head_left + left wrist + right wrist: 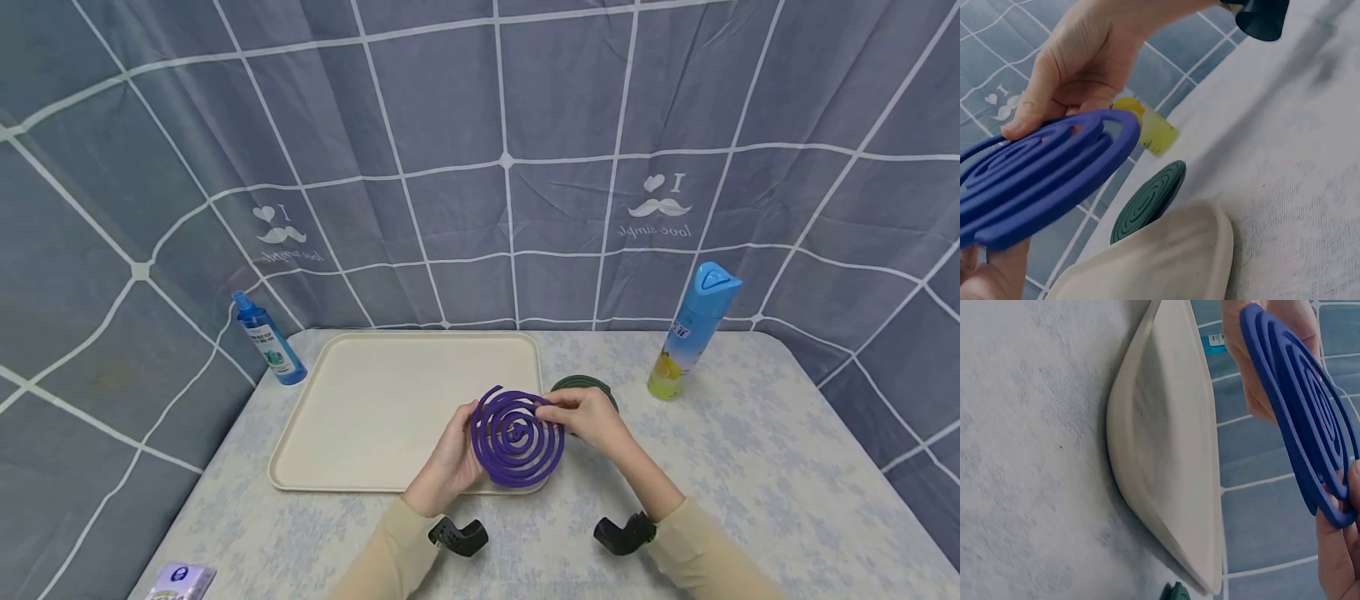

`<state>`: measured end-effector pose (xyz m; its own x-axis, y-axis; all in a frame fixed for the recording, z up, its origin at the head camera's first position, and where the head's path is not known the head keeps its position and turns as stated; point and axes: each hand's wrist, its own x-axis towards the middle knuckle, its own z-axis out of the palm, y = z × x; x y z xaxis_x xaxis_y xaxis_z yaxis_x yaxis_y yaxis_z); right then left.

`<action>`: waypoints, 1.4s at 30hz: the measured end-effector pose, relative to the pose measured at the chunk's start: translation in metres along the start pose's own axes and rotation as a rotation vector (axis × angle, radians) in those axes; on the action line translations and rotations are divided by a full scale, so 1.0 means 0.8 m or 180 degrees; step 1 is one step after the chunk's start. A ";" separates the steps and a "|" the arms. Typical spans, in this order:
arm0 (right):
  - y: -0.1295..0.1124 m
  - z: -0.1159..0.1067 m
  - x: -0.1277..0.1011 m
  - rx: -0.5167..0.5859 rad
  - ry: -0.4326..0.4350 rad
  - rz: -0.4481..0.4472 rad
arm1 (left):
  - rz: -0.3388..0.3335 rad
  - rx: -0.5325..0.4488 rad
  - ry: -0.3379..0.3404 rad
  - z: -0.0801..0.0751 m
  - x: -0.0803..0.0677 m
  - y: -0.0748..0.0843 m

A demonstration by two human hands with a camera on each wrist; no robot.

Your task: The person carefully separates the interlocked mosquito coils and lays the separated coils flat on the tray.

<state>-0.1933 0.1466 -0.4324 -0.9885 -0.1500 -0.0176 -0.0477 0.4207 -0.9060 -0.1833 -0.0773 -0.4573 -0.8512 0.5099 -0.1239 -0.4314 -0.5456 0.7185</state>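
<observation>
Both hands hold up a purple spiral coil (517, 435) over the near right corner of a cream tray (360, 400). My left hand (448, 458) grips its left rim, thumb on the front. My right hand (588, 417) pinches its upper right rim. In the left wrist view the coil (1035, 181) fills the left side, with the right hand's fingers (1054, 81) above it. The right wrist view shows the coil (1304, 412) edge-on, with the left hand (1266, 356) behind it. A dark green coil (592, 385) lies flat on the table behind the right hand, seen also in the left wrist view (1147, 200).
A blue spray bottle (267, 339) stands at the tray's far left. A blue-capped aerosol can (690, 329) stands at the far right. A small lilac box (180, 582) lies at the near left table edge. A grey checked curtain (480, 167) backs the table.
</observation>
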 end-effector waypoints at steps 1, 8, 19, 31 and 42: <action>0.001 0.001 0.000 0.0045 0.0030 0.0025 | 0.0033 -0.0022 0.0027 0.000 0.000 0.000; 0.004 0.010 0.001 0.0271 0.0241 0.0334 | 0.0310 -0.0225 0.0401 -0.001 0.001 -0.005; 0.015 0.030 0.001 0.0915 0.0339 0.0672 | 0.0747 -0.0396 0.0964 -0.004 0.000 -0.008; 0.024 0.044 0.010 0.1979 0.0424 0.1050 | 0.0930 -0.0337 0.1217 -0.022 -0.003 0.003; 0.027 0.043 0.016 0.1955 0.0372 0.1157 | 0.0538 -0.0014 0.1408 -0.056 -0.026 0.028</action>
<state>-0.2023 0.1233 -0.4666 -0.9370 0.0149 -0.3489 0.3423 -0.1582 -0.9262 -0.1883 -0.1299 -0.4692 -0.9548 0.0820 -0.2858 -0.2763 -0.5998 0.7509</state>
